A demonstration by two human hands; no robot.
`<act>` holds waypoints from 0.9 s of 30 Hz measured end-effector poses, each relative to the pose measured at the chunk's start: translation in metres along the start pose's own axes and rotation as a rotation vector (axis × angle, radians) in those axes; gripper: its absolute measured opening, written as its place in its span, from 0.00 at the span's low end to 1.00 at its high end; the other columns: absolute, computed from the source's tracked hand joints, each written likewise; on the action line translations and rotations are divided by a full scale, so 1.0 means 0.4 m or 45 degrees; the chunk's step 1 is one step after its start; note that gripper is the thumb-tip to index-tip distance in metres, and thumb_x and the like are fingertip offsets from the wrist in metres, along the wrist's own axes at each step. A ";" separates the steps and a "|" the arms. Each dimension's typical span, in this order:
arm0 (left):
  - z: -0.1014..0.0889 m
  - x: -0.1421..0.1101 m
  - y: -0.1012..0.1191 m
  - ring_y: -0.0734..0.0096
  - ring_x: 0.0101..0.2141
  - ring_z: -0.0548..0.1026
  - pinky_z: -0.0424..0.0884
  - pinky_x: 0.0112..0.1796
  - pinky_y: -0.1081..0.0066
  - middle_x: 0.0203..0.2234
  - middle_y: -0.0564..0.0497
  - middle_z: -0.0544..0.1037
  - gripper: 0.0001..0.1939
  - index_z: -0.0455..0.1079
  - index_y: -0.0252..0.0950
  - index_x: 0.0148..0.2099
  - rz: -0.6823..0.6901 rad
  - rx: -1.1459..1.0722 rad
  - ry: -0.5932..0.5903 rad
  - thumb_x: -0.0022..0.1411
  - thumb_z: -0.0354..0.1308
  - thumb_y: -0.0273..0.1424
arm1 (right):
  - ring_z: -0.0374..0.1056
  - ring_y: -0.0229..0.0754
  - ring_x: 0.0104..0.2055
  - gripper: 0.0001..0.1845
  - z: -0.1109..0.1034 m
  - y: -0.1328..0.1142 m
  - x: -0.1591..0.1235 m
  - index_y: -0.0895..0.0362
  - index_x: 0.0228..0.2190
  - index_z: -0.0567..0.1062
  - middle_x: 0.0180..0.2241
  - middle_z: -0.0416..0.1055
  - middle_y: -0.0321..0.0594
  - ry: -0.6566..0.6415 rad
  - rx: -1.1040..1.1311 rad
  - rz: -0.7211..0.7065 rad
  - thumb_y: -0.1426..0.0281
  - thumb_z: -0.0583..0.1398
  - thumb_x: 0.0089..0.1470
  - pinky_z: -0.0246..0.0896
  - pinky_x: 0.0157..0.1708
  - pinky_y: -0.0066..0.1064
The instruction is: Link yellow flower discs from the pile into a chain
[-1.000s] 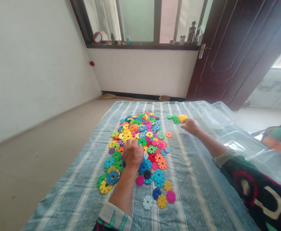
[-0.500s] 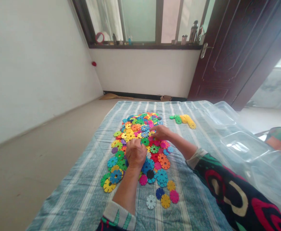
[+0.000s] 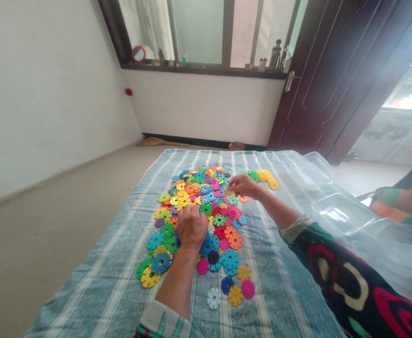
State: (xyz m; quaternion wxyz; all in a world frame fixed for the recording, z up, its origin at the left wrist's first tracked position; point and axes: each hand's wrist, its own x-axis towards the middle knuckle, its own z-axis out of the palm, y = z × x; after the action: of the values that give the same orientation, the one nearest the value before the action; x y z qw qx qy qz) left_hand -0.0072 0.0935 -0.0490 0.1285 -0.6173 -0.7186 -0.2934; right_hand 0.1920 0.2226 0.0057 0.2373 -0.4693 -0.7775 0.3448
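A heap of colourful notched plastic discs [image 3: 220, 219] is spread over the striped cloth. My left hand [image 3: 192, 226] rests on the middle of the heap with its fingers curled under; whatever they hold is hidden. Just right of the heap's far part, my right hand [image 3: 245, 186] pinches a small yellow-orange notched disc [image 3: 228, 191] between thumb and fingers. Behind that hand lies a short row of discs, green ones [image 3: 253, 175] on the left and yellow ones [image 3: 269, 179] on the right.
Clear plastic containers [image 3: 345, 213] stand along the right side of the striped cloth [image 3: 283, 281]. A few loose discs, among them a pale one [image 3: 214, 298], lie at the near end of the heap. Beyond are a windowsill and a dark red door [image 3: 318, 84].
My right hand went from the yellow row to the heap, then lifted slightly away to the right with a yellow-orange disc. The left hand stayed on the heap.
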 end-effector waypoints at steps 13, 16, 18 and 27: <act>0.008 0.001 -0.004 0.55 0.40 0.72 0.68 0.44 0.58 0.34 0.42 0.76 0.09 0.72 0.35 0.37 0.027 0.016 0.042 0.56 0.51 0.26 | 0.60 0.31 0.13 0.04 -0.292 0.292 -0.084 0.63 0.28 0.78 0.11 0.65 0.33 0.346 -0.351 0.462 0.76 0.62 0.47 0.54 0.15 0.20; 0.011 0.002 -0.007 0.55 0.41 0.72 0.68 0.45 0.58 0.35 0.42 0.76 0.10 0.72 0.34 0.37 0.036 0.003 0.037 0.56 0.51 0.26 | 0.61 0.31 0.14 0.05 -0.287 0.315 -0.081 0.63 0.29 0.78 0.12 0.66 0.33 0.346 -0.359 0.467 0.75 0.62 0.47 0.56 0.16 0.20; 0.012 0.002 -0.008 0.54 0.41 0.72 0.68 0.45 0.57 0.35 0.41 0.76 0.10 0.73 0.34 0.38 0.041 -0.013 0.040 0.56 0.51 0.26 | 0.62 0.31 0.14 0.06 -0.283 0.328 -0.072 0.63 0.30 0.79 0.13 0.67 0.33 0.351 -0.361 0.472 0.74 0.63 0.48 0.57 0.17 0.21; 0.011 0.000 -0.008 0.55 0.42 0.72 0.68 0.45 0.58 0.36 0.41 0.77 0.10 0.72 0.35 0.38 0.045 -0.007 0.050 0.56 0.51 0.26 | 0.62 0.32 0.14 0.15 -0.269 0.345 -0.057 0.62 0.40 0.77 0.13 0.65 0.31 0.372 -0.341 0.514 0.73 0.64 0.48 0.59 0.18 0.22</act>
State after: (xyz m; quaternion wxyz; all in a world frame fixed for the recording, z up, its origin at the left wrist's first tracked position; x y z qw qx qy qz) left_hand -0.0093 0.0958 -0.0535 0.1459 -0.6243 -0.7041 -0.3052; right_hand 0.3548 0.2803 -0.0303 0.2094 -0.6865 -0.6645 0.2081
